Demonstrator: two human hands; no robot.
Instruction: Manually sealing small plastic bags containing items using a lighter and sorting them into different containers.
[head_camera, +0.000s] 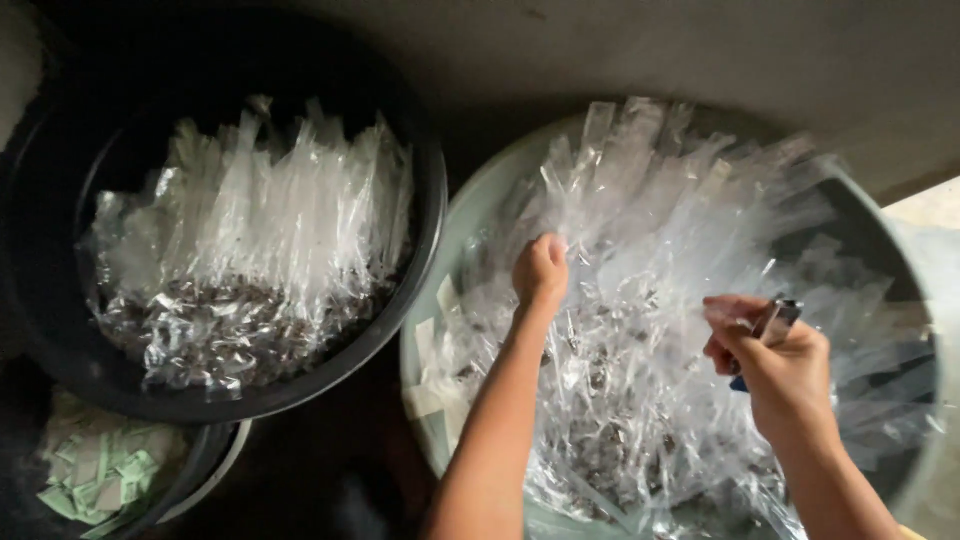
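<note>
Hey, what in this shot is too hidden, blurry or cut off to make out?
Head view only:
- Small metal tool in the right hand: mostly covered by fingers, kind unclear.
- What the left hand pinches: fist closed among clear plastic bags, motion-blurred.
- Dark contents in the black tub: too small.
- Pale green pieces: cropped, dim.

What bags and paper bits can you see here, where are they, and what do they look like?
Clear bags: black tub, upper left; long, see-through, dark bits at the bottom.
Loose bags: pale tub, right; clear, heaped, under left hand and right hand.
Paper slips: bottom-left bowl; small green and white rectangles.
</note>
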